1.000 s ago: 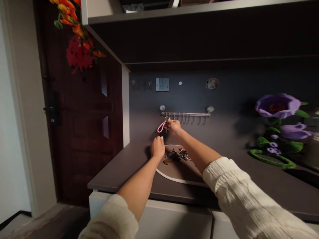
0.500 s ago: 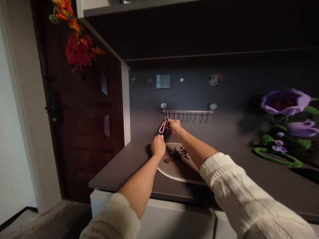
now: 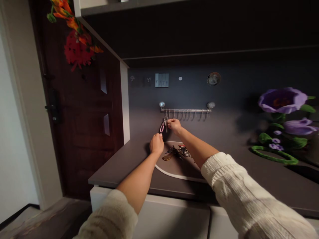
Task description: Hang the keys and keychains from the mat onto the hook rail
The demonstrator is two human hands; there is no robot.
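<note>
A bunch of keys point(image 3: 166, 125) on a metal ring, with a pink loop strap point(image 3: 162, 127), hangs at the left end of a clear hook rail point(image 3: 185, 110) on the wall. My right hand point(image 3: 174, 126) is at its right side, thumb and fingers pinched at the keys. Just below the strap is my left hand point(image 3: 157, 143), its fingers curled closed; what is inside them, if anything, is hidden. More keys point(image 3: 178, 151) lie in a heap on a round brown mat with a white rim point(image 3: 171, 174), under my hands.
A dark counter point(image 3: 119, 162) runs below the wall, with a dark cabinet point(image 3: 199, 30) overhead. Purple artificial flowers point(image 3: 282, 101) stand at the right. On the left is a dark red door point(image 3: 82, 139). Two small hooks, a switch panel point(image 3: 161, 80) and a round fitting point(image 3: 213, 79) are above the rail.
The pink strap has swung and now shows narrower. My right fingers have shifted slightly on the keys, and more of the keys shows. The left hand stays nearly in place; the view has shifted a little.
</note>
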